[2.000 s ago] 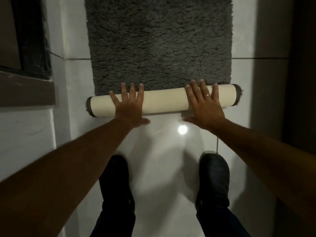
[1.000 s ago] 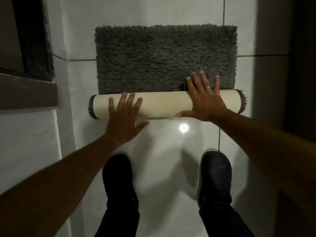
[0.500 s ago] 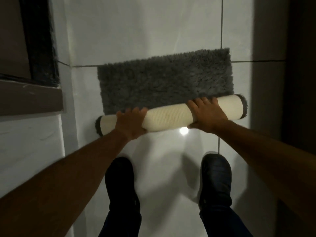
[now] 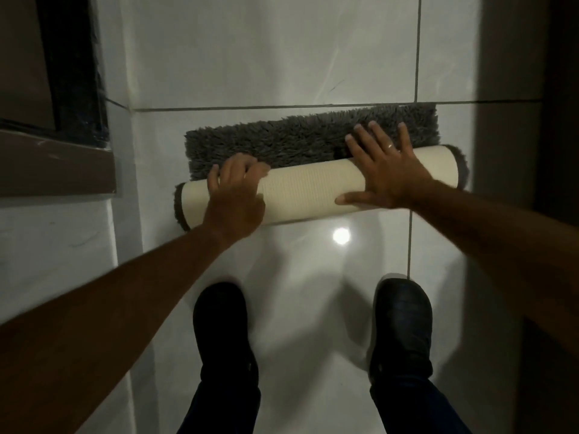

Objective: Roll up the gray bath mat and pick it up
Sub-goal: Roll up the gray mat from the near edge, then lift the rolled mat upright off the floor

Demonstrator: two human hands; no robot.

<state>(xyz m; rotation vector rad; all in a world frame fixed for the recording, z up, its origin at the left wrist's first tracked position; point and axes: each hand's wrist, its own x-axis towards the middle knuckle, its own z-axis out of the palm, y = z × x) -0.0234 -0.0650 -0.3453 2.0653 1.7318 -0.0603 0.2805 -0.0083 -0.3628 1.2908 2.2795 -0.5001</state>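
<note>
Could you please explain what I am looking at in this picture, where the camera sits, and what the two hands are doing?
No machine is involved: a person wears a wide-angle camera on the head, looking down at their own bare arms and black shoes. On the glossy white tiled floor lies a shaggy gray bath mat, mostly rolled into a tube with its cream ribbed backing facing outward. A short strip of gray pile is still flat on the floor beyond the tube. The left hand, slightly blurred, curls over the roll near its left end. The right hand, wearing a ring, lies open and flat on top nearer the right end. Neither hand has lifted the roll.
</note>
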